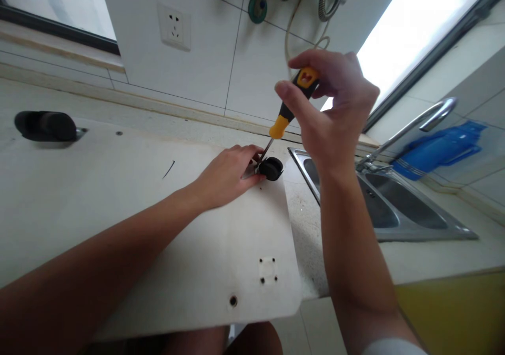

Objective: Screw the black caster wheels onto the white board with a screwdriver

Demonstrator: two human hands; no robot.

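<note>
My right hand (335, 102) is closed around the yellow and black handle of a screwdriver (284, 114), tilted with its shaft pointing down and left. The shaft's tip reaches the metal plate of a black caster wheel (271, 169) at the far right corner of a white board (221, 239). Fingers of my left hand (232, 176) grip that caster's plate from both sides; the tip and any screw there are hidden by the fingers. Another black caster (46, 125) is on the board's far left. Near the right front corner, the board has a square of several screw holes (268, 270).
A steel double sink (394, 208) with a tap (410, 129) lies to the right, with a blue jug-like container (440, 147) behind it. A tiled wall with a socket (174, 26) and a hanging hose (331, 0) rises behind the board. A larger hole (233, 301) is near the front edge.
</note>
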